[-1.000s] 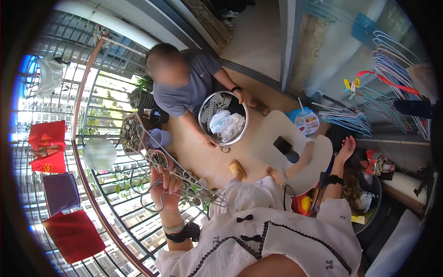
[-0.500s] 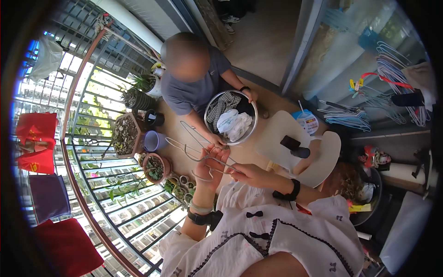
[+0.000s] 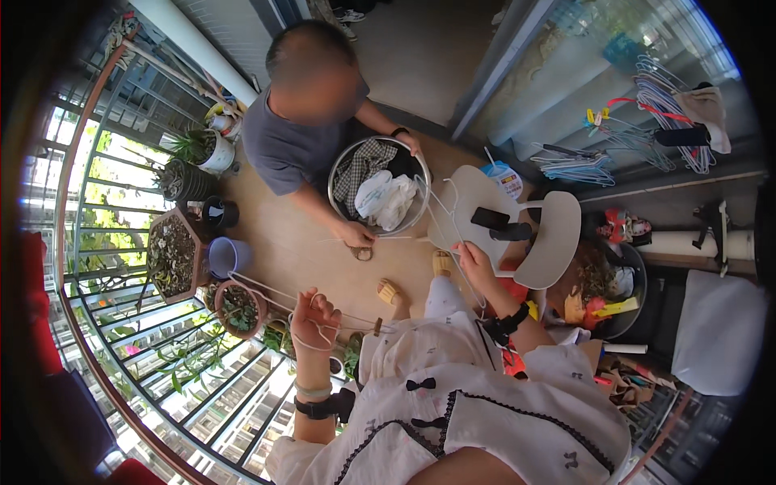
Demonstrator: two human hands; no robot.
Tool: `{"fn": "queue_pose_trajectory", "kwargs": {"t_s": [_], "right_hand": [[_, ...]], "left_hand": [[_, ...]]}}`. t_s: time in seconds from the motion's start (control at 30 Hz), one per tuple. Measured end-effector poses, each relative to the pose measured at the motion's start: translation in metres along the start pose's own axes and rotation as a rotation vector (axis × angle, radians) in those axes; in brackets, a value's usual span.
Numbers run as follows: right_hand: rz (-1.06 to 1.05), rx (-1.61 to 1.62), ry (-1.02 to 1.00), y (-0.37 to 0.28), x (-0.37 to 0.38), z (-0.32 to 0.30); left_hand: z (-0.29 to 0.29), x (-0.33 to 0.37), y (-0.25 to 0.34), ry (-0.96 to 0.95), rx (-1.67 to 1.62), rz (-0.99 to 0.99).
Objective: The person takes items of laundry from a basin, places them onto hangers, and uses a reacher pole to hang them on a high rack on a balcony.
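My left hand (image 3: pixel 315 318) is closed round a thin white wire hanger (image 3: pixel 263 285) beside the flowerpots. A small brown clip (image 3: pixel 377 326) shows on a wire running right from that hand. To the right, my right hand (image 3: pixel 475 267) pinches another wire hanger (image 3: pixel 440 204), held in front of the chair. Ahead of me a person in a dark T-shirt (image 3: pixel 283 149) holds a round metal basin (image 3: pixel 331 191) with both hands. In it lie a dark checked cloth (image 3: pixel 361 166) and a white cloth (image 3: pixel 388 202).
A pale chair (image 3: pixel 558 242) at the right bears a black phone (image 3: pixel 490 218). Behind it stands a blue-and-white bucket (image 3: pixel 507 179), with hangers (image 3: pixel 675 105) hung beyond. Potted plants (image 3: pixel 240 311) line the railing (image 3: pixel 69 202) at the left. A glass sliding door (image 3: pixel 501 73) stands behind.
My hands have moved apart, separating the hangers: the left went left and down, the right went right and up. The view has shifted, so the person and basin sit further left.
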State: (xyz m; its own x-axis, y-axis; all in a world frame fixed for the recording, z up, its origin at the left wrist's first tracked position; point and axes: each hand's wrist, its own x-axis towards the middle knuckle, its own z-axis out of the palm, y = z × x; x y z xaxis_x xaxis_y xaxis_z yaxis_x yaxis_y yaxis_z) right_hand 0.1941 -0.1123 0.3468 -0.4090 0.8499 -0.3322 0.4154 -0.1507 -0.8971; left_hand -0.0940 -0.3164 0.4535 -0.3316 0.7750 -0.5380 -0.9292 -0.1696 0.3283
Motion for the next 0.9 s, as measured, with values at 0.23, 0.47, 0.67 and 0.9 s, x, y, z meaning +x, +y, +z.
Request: {"fn": "queue_pose_trajectory", "kwargs": {"t_s": [0.23,0.47,0.67,0.9], "right_hand": [[-0.205,-0.315,0.423,0.125,0.053,0.022],[0.454,0.525,0.617,0.234,0.135,0.028],[0.659,0.412,0.489,0.294,0.167,0.044],[0.559,0.22,0.154,0.302,0.194,0.057]], "left_hand": [[-0.019,-0.017,0.037,0.019,0.004,-0.007],[-0.029,-0.034,0.037,0.148,0.001,0.06],[-0.025,-0.027,0.019,0.381,0.078,0.034],[-0.019,-0.015,0.004,0.469,0.023,-0.009]]}}
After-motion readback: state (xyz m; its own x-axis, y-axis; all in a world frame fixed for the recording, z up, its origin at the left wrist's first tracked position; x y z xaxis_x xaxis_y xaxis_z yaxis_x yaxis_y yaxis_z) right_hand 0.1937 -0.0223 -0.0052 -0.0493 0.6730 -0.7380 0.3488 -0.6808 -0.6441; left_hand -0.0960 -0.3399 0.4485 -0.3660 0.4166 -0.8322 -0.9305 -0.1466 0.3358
